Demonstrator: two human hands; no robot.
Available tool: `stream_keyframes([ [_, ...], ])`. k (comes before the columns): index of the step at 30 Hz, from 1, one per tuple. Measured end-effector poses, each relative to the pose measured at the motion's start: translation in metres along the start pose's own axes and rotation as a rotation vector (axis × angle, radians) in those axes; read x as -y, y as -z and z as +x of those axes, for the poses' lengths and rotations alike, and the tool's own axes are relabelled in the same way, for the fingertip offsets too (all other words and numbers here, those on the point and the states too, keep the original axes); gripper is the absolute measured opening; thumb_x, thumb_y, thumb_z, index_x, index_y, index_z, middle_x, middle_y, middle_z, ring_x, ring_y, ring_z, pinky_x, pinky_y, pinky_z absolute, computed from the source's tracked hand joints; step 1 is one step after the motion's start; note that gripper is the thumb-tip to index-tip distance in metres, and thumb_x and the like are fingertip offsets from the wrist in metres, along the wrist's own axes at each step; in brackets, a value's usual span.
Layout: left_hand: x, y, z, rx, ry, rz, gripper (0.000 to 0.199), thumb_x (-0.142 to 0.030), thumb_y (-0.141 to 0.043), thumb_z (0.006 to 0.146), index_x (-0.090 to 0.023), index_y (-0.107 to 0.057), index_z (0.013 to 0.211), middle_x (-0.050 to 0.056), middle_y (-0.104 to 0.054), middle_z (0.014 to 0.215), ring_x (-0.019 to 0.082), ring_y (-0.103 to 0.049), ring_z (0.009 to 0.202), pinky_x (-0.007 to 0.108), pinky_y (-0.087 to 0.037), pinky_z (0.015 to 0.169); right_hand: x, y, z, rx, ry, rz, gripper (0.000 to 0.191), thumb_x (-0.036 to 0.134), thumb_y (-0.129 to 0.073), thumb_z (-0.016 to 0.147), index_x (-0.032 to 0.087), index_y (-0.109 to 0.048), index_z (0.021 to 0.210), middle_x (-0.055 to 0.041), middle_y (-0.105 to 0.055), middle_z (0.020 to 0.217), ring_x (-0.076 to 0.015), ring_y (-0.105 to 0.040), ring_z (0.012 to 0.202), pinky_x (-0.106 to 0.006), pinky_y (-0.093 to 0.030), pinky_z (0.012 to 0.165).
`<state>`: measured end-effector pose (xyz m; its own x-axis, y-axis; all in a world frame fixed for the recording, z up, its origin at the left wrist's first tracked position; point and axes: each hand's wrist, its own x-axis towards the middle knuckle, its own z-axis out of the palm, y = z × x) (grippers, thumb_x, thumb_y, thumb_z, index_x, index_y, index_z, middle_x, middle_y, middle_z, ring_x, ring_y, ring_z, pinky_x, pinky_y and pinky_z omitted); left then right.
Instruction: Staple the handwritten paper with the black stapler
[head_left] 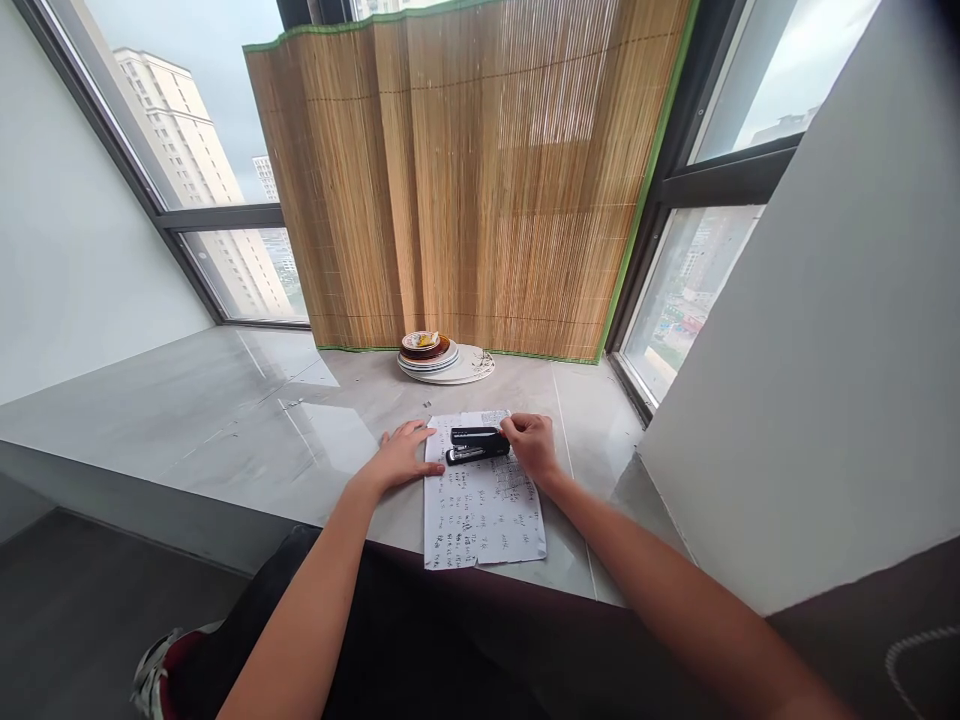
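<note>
A black stapler (478,447) lies on its side across the upper part of a white sheet of paper (484,530) covered in handwriting. At its right end, the fingers of my right hand (531,443) are closed on it. My left hand (405,455) rests at the paper's left edge with fingers spread, the thumb and a fingertip on the sheet, a little apart from the stapler's left end. The paper's lower edge reaches the front of the ledge.
Stacked plates and small dishes (435,360) stand on the tiled window ledge (225,400), before a bamboo blind (465,200). A white wall (810,350) slopes in at the right. Small bits lie near the paper's top.
</note>
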<state>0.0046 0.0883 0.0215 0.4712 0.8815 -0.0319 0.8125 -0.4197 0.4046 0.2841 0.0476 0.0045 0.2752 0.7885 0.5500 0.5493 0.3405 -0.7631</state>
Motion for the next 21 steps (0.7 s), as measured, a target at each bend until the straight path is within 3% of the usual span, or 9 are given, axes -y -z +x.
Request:
stream_keyframes([
  [6,-0.002,0.001,-0.001,0.006,0.003,0.010,0.088,-0.070,-0.072,0.075,-0.028,-0.051,0.150,0.014,-0.032,0.165,0.040,-0.030,0.151,0.060,-0.011,0.124,0.002,0.000,0.000,-0.030,-0.032,-0.006,0.037,0.023,-0.048,0.076,0.023,-0.018,0.055,0.0040,-0.014,0.060,-0.0098,-0.014,0.056,-0.028,-0.019,0.053],
  [16,-0.001,0.002,-0.001,0.030,-0.010,0.051,0.099,-0.075,-0.072,0.069,-0.028,-0.047,0.152,0.014,-0.031,0.166,0.040,-0.030,0.151,0.062,-0.012,0.123,-0.002,-0.002,-0.001,0.023,-0.084,0.021,0.040,0.023,-0.051,0.081,0.023,-0.022,0.053,0.0052,-0.016,0.056,-0.0104,-0.017,0.054,-0.029,-0.017,0.051],
  [19,-0.001,0.002,0.000,0.025,-0.006,0.057,0.097,-0.075,-0.072,0.070,-0.030,-0.047,0.152,0.013,-0.031,0.166,0.040,-0.029,0.152,0.061,-0.013,0.124,0.005,0.000,0.001,0.023,0.018,0.035,0.039,0.030,-0.050,0.091,0.022,-0.041,0.054,0.0038,-0.036,0.054,-0.0125,-0.034,0.055,-0.027,-0.030,0.055],
  [21,-0.001,0.001,0.000,0.023,-0.001,0.060,0.097,-0.074,-0.073,0.069,-0.030,-0.047,0.152,0.012,-0.031,0.166,0.040,-0.029,0.152,0.062,-0.013,0.123,0.009,0.001,0.003,0.112,0.133,0.063,0.026,0.035,-0.054,0.094,0.021,-0.064,0.075,-0.0016,-0.062,0.075,-0.0170,-0.054,0.073,-0.027,-0.043,0.067],
])
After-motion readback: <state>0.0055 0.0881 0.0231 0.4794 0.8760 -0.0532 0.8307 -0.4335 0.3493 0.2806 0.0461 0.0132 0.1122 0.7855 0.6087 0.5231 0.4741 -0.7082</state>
